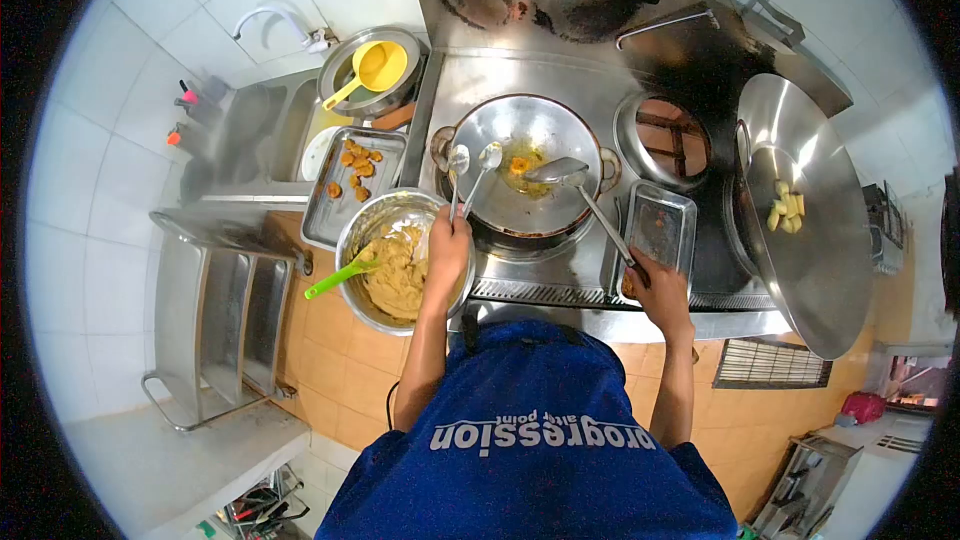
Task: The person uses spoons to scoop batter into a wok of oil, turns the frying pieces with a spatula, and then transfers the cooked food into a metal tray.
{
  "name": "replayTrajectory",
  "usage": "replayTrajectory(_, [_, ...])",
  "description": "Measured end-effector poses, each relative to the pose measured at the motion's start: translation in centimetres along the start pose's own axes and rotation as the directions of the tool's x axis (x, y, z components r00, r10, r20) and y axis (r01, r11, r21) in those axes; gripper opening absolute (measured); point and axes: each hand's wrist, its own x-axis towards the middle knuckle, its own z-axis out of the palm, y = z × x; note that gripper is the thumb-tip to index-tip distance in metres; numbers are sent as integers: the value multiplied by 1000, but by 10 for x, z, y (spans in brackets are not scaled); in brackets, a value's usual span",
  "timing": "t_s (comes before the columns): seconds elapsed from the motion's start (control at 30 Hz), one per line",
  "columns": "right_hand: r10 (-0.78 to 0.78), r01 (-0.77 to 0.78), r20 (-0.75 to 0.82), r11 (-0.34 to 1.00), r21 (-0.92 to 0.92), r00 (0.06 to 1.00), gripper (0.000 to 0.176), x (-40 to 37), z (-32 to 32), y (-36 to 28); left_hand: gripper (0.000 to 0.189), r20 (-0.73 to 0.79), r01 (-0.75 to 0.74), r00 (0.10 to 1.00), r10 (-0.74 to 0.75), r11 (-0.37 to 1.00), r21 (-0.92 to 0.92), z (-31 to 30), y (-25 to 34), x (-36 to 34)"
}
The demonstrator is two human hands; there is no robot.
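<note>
My left hand (pixel 449 250) is closed round the handles of two metal spoons (pixel 489 157), their bowls over the left part of the wok. In my right hand (pixel 657 285) is the dark handle of a metal spatula (pixel 558 171), its blade inside the wok. The wok (pixel 477 130) sits on the stove and holds a little yellow oil with a small orange piece (pixel 519 165) near the blade. Below my left hand, a steel bowl (pixel 352 240) contains thick yellow batter (pixel 398 278) and a green-handled utensil (pixel 338 278).
Left of the wok, a metal tray (pixel 325 219) holds several fried pieces (pixel 357 162). Behind it, a yellow ladle (pixel 379 68) rests on a pot. A small tray (pixel 664 215) lies right of the wok. Farther right, a large tilted wok (pixel 815 270) holds pale yellow chunks (pixel 787 208).
</note>
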Motion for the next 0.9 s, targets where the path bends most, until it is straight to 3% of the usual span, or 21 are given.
replayTrajectory(0.13, [-30,31,-52,999,7,998,38,-10,11,11,34,-17,-24,1000,24,1000,5,0,-2,-2])
replayTrajectory(0.33, [46,-47,-53,999,-27,998,38,-26,35,31,31,4,28,1000,-28,1000,-10,0,3,-2])
replayTrajectory(0.43, [67,-58,-94,994,95,993,41,-37,60,51,31,2,32,999,-32,999,16,3,1,-1])
replayTrajectory(0.5, [-36,55,-215,995,82,976,40,-43,73,60,32,17,50,999,-50,999,-10,2,-5,2])
replayTrajectory(0.9, [56,-22,-230,989,146,972,35,-67,97,97,31,-5,-9,1000,9,1000,-29,2,-2,-4])
